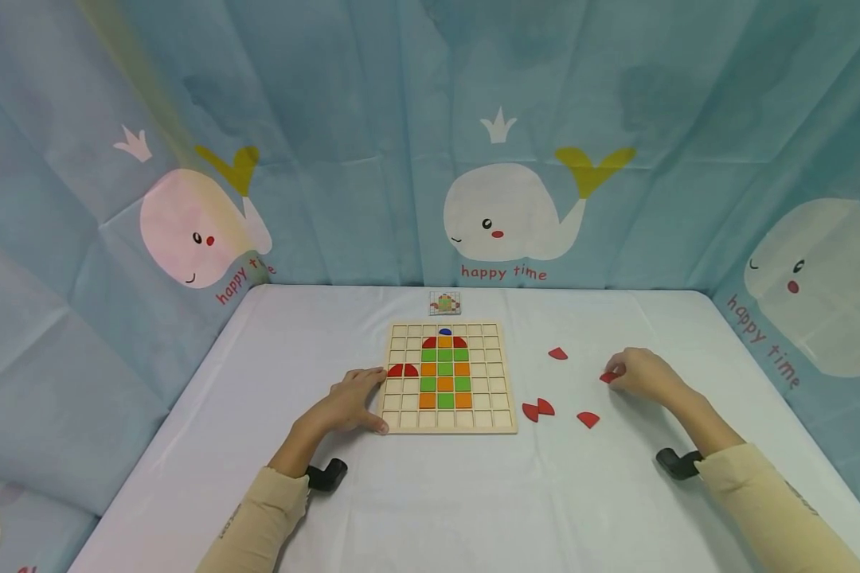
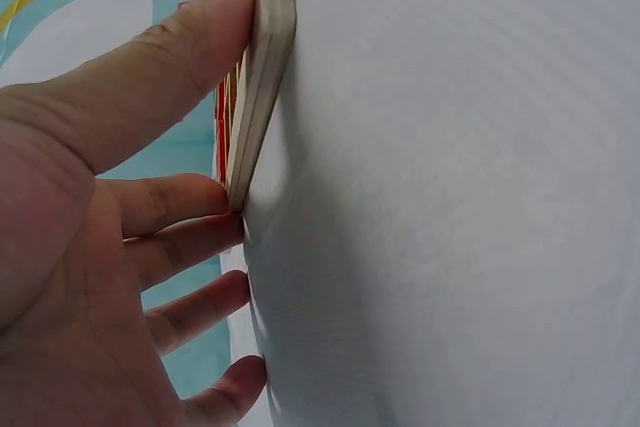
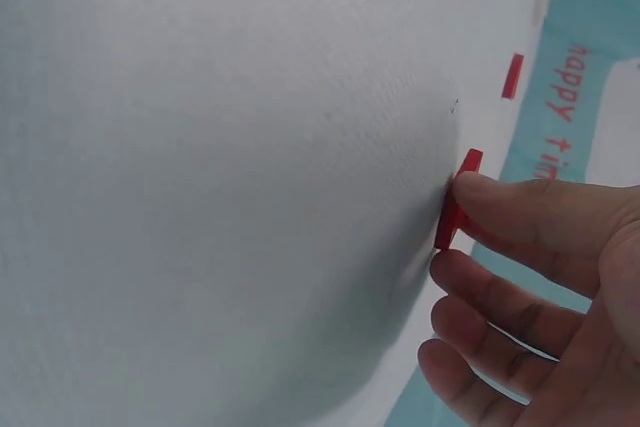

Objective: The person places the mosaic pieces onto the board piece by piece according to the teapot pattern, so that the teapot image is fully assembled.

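My left hand point(image 1: 346, 400) rests against the left edge of a wooden grid board point(image 1: 494, 418). In the left wrist view its thumb lies on the board's rim point(image 2: 262, 97), and the fingers are fairly straight, two touching the edge. Green, orange, red and blue pieces form a tower on the grid, with two red quarter-circle pieces point(image 1: 404, 370) side by side at its left. Over the table's right side my right hand point(image 1: 643, 374) pinches a red quarter-circle piece point(image 3: 459, 202) with the thumb on its face. The index finger is partly hidden behind the thumb.
Between board and right hand lie loose red quarter circles: one farther back point(image 1: 557, 353), a touching pair point(image 1: 538, 410) and one nearer point(image 1: 588, 419). A small pattern card point(image 1: 445, 302) sits behind the board. A blue whale-print curtain point(image 1: 373, 223) borders the white table point(image 1: 430, 509).
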Tool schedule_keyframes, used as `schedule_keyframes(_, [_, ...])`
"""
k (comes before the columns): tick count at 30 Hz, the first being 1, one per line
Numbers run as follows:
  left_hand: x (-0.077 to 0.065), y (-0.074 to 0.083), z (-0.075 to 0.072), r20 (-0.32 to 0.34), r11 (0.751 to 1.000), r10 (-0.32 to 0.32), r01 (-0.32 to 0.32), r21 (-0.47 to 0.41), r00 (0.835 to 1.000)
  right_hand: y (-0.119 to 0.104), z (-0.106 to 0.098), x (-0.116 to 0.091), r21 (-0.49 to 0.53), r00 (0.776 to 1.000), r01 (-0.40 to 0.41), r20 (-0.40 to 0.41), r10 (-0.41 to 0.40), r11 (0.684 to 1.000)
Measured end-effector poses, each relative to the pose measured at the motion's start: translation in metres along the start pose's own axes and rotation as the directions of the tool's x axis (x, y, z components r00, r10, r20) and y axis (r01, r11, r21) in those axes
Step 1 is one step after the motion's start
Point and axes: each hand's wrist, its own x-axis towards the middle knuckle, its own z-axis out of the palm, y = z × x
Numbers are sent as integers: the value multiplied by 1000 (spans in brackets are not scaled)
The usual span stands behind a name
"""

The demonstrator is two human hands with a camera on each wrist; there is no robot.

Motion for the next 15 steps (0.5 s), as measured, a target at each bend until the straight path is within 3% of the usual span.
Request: schedule_keyframes(15, [0, 1, 0, -3, 1000, -5, 5, 3, 1000, 2, 1, 1, -15, 999, 38, -10, -38, 999])
